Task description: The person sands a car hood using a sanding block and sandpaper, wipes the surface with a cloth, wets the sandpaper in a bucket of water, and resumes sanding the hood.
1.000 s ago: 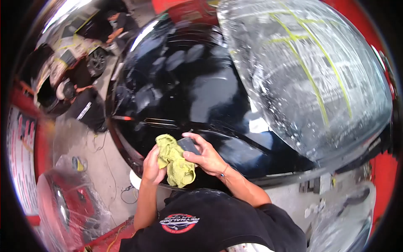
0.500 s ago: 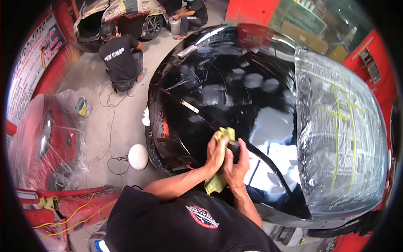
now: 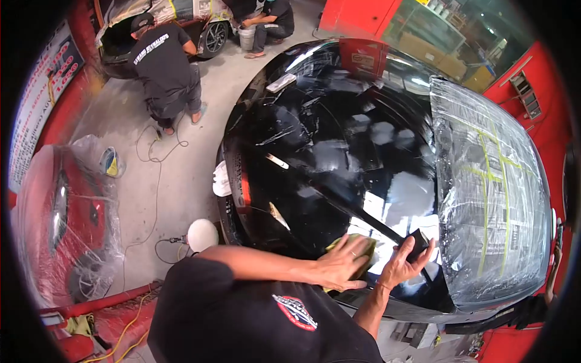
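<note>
A yellow-green cloth (image 3: 370, 243) lies on the glossy black car hood (image 3: 339, 199), partly hidden under my left hand (image 3: 346, 264), which holds it against the paint with blurred fingers. To the right, my right hand (image 3: 404, 264) grips a small black block (image 3: 416, 245) between thumb and fingers, close to the hood near the windshield. Whether the block touches the paint, I cannot tell. Pale hazy patches (image 3: 333, 156) mark the hood, and a white-and-grey bar-shaped object (image 3: 281, 83) rests on its far part.
Plastic and taped newspaper (image 3: 490, 193) cover the windshield. At left, a round white polishing pad (image 3: 202, 235) stands by a cable. A plastic-wrapped red car part (image 3: 78, 212) and a bucket (image 3: 111, 162) lie beyond. A co-worker (image 3: 163, 66) bends at another car; another person (image 3: 272, 24) sits behind.
My hands have separated and moved right: the left with the cloth onto the hood, the right with the black block toward the windshield. The nearer co-worker has risen from a crouch.
</note>
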`<move>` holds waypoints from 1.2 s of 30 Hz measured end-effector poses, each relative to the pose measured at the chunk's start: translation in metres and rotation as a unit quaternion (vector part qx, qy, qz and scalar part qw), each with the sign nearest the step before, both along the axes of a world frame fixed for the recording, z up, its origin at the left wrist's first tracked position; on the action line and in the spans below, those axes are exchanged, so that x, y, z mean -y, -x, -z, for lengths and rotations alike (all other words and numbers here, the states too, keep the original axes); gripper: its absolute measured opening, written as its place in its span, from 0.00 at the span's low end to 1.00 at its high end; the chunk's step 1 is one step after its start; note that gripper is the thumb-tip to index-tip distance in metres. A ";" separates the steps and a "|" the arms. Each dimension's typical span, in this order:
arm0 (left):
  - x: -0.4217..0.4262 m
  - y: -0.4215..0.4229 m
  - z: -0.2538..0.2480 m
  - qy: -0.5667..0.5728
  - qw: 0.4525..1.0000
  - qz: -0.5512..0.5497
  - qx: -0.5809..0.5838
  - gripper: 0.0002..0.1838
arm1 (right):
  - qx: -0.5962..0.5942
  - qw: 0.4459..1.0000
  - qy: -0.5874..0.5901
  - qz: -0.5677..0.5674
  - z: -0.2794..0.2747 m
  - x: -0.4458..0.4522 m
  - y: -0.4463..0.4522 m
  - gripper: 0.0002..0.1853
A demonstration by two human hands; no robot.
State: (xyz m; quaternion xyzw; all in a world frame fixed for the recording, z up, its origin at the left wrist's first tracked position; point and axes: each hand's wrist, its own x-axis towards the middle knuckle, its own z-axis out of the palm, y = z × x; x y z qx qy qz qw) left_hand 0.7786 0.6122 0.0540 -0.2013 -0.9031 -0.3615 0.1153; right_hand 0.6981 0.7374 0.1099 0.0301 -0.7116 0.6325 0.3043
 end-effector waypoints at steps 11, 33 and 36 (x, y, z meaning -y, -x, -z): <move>0.249 0.113 0.046 0.178 0.905 -0.384 -0.040 0.36 | -0.043 0.802 -0.493 0.336 0.075 -0.109 -0.071 0.23; 0.030 0.278 -0.016 0.251 0.944 0.024 -0.211 0.19 | -0.034 0.830 -0.521 0.198 0.100 -0.116 -0.073 0.24; -0.071 0.254 -0.001 0.146 0.976 0.087 -0.139 0.30 | -0.041 0.833 -0.517 0.193 0.094 -0.114 -0.072 0.23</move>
